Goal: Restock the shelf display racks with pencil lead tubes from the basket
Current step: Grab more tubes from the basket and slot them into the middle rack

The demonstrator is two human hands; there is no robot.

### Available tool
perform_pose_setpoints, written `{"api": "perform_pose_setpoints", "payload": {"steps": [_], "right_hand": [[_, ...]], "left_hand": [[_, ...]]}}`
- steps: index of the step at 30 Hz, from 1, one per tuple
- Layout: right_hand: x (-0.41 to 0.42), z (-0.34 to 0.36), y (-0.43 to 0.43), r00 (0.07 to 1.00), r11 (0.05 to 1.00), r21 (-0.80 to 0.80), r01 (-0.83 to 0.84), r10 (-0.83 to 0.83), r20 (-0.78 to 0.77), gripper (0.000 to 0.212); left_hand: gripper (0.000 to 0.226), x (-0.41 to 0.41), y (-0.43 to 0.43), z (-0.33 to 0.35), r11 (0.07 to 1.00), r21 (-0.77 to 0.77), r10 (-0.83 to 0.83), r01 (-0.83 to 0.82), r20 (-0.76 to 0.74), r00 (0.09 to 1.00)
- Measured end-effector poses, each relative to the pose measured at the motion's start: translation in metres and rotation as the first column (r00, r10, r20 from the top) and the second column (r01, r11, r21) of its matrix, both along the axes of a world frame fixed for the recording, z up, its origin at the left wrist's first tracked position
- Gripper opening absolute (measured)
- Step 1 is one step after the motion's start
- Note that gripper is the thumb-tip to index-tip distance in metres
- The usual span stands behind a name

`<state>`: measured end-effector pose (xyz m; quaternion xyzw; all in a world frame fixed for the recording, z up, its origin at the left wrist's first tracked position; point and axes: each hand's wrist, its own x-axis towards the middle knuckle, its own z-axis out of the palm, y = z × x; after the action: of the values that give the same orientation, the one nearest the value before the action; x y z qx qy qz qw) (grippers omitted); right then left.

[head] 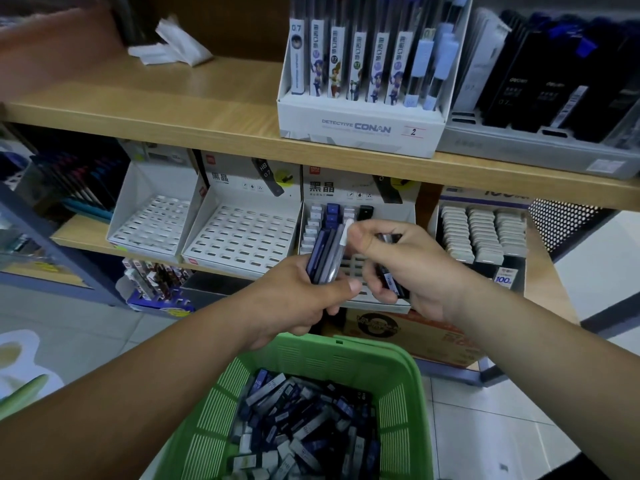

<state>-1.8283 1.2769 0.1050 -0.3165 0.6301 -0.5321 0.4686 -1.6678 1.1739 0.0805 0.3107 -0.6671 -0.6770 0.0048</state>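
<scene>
I read "DETECTIVE CONAN" on the front of the white cardboard display box [360, 128] on the upper wooden shelf [173, 109]. Its small white tag [413, 132] has a "2", and its leftmost pack [296, 28] is marked "07". Below, the empty white slotted rack [242, 233] and the part-filled white rack [349, 194] beside it both show "黑晶" on their headers. The empty one's header also says "HB 07". A blue label [503, 279] at right shows "100". A dark tube [363, 396] in the green plastic basket [346, 344] reads "HB".

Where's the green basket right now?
Head view, bottom centre: green basket lies below the left hand and right hand, in front of the partly filled rack.
</scene>
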Motion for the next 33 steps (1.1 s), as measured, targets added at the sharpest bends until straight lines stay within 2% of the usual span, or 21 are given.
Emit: {"api": "perform_pose_setpoints", "payload": {"steps": [2,4,6,9,16,20,24,28,31,33], "right_hand": [[0.003,-0.004,0.002,0.999,0.999,0.000,0.040,-0.040,0.000,0.034],[0.003,-0.008,0.000,0.991,0.993,0.019,0.116,-0.117,0.057,0.033],[0.000,-0.010,-0.003,0.978,0.987,0.025,0.160,-0.162,0.132,0.041],[-0.005,-0.008,-0.003,0.972,0.988,-0.021,0.151,-0.145,0.186,0.040],[-0.011,-0.007,0.002,0.983,0.998,-0.050,0.046,-0.036,0.182,0.039],[-0.011,-0.009,0.004,0.990,0.998,-0.048,0.029,-0.022,0.138,0.038],[-0.012,-0.008,0.005,0.994,0.999,-0.030,0.021,-0.018,0.105,0.041],[-0.018,-0.007,0.008,1.000,1.000,0.000,-0.021,0.021,-0.011,0.048],[-0.020,-0.007,0.010,0.995,0.997,0.021,-0.076,0.077,-0.067,0.050],[-0.021,-0.006,0.012,0.986,0.992,0.024,-0.126,0.127,-0.106,0.045]], "left_hand": [[0.030,-0.001,0.002,0.003,1.000,-0.010,-0.029,0.029,0.009,1.000],[0.031,-0.001,0.002,0.004,0.998,0.025,-0.064,0.065,-0.007,0.998],[0.034,-0.002,0.000,0.005,0.982,0.172,-0.074,0.083,-0.053,0.996],[0.044,-0.003,-0.002,0.006,0.909,0.407,-0.046,0.090,-0.117,0.992],[0.053,0.000,-0.008,0.005,0.855,0.504,-0.062,0.118,-0.127,0.990],[0.044,-0.003,-0.004,0.003,0.897,0.421,-0.105,0.135,-0.093,0.990],[0.028,-0.005,-0.001,-0.002,0.955,0.270,-0.114,0.123,-0.049,0.992],[0.032,-0.004,0.001,-0.001,0.985,0.090,-0.148,0.146,0.009,0.989],[0.028,-0.002,0.003,-0.005,0.971,-0.146,-0.177,0.189,0.091,0.980],[0.030,-0.002,0.003,-0.010,0.896,-0.368,-0.204,0.248,0.156,0.967]]}}
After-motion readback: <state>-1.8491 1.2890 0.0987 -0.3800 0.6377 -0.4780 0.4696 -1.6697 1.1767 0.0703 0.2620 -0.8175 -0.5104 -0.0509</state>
